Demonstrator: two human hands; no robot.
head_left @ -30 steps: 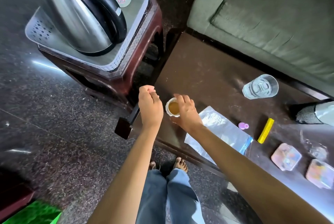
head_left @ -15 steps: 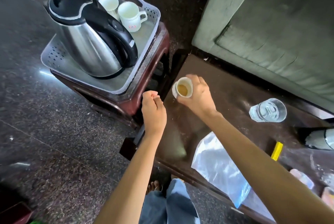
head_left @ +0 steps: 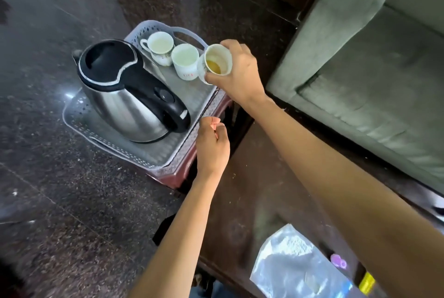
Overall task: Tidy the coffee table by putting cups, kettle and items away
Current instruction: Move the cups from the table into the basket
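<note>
**Cup in your right hand, above the tray's corner**

Your right hand [head_left: 236,76] grips a small white cup [head_left: 214,63] by its side wall, fingers curled around the far side and the thumb pressed on the near lower edge. The cup is tilted so its mouth faces you, and a little amber liquid sits pooled against the lower inside. It hangs over the right edge of the grey perforated tray [head_left: 185,127], just beside two empty white cups: a plain mug [head_left: 185,61] almost touching it, and a handled teacup [head_left: 159,47] further back.

Your left hand [head_left: 212,146] floats lower, near the tray's right rim, fingers loosely curled inward with nothing in them; it touches neither tray nor table.

The steel electric kettle [head_left: 129,91], with its black lid and handle, stands on the left half of the tray. The tray rests on a reddish side table [head_left: 182,175]. On the dark coffee table [head_left: 240,201] lies a clear zip bag [head_left: 295,266], with a small purple cap [head_left: 338,261] and a yellow item [head_left: 366,279] beside it.
</note>
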